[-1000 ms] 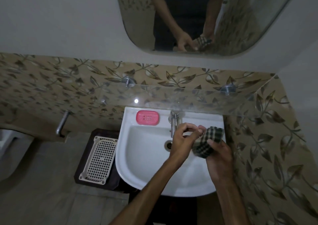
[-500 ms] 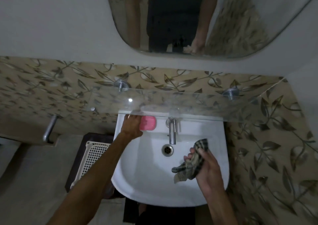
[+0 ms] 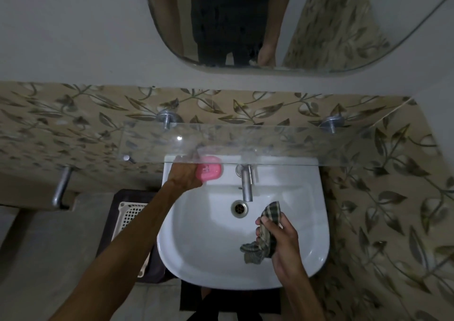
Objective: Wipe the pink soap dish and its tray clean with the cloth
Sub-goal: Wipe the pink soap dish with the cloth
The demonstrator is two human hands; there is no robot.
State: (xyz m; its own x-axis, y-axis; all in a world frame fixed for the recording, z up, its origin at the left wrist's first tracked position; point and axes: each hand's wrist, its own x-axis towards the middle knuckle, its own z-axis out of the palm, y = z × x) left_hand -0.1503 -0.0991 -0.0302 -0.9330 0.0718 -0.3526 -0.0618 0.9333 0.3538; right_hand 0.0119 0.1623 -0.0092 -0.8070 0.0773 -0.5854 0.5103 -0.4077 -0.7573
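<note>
The pink soap dish (image 3: 211, 171) sits at the back left rim of the white sink (image 3: 196, 247), partly under the glass shelf. My left hand (image 3: 183, 174) grips its left end, and the dish looks slightly tilted. Whether its tray is separate cannot be told. My right hand (image 3: 282, 239) hovers over the right side of the basin, closed on the checked cloth (image 3: 264, 232), which hangs bunched from my fingers.
A clear glass shelf (image 3: 270, 146) juts out over the sink's back edge. The steel tap (image 3: 246, 183) stands behind the drain (image 3: 238, 207). A white perforated basket (image 3: 130, 216) lies on a dark stand left of the sink. A mirror (image 3: 270, 21) hangs above.
My left hand left the cloth, reached to the back left and took hold of the pink dish. My right hand dropped lower over the basin with the cloth loosened.
</note>
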